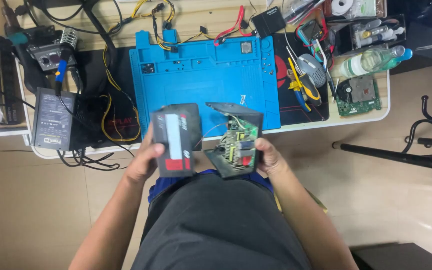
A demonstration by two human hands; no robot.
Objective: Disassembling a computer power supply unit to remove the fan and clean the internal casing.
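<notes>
Head view: blue mat [201, 75] on cluttered bench [381, 107], tan floor [36, 210]; fingers grip black cover [173, 142], open chassis [236, 140].

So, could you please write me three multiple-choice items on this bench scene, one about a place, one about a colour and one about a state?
1. Where is the bottle?
A. on the floor
B. on the table's right end
C. on the mat

2. What colour is the mat?
A. blue
B. green
C. white

3. What state is the casing in?
A. closed
B. split in two, board exposed
C. lying on the mat

Answers:
1 B, it lies near the loose circuit board at the right end.
2 A, the mat is plainly blue.
3 B, the left hand holds the cover and the right hand holds the base with its board showing, both held in front of the table edge.
</notes>
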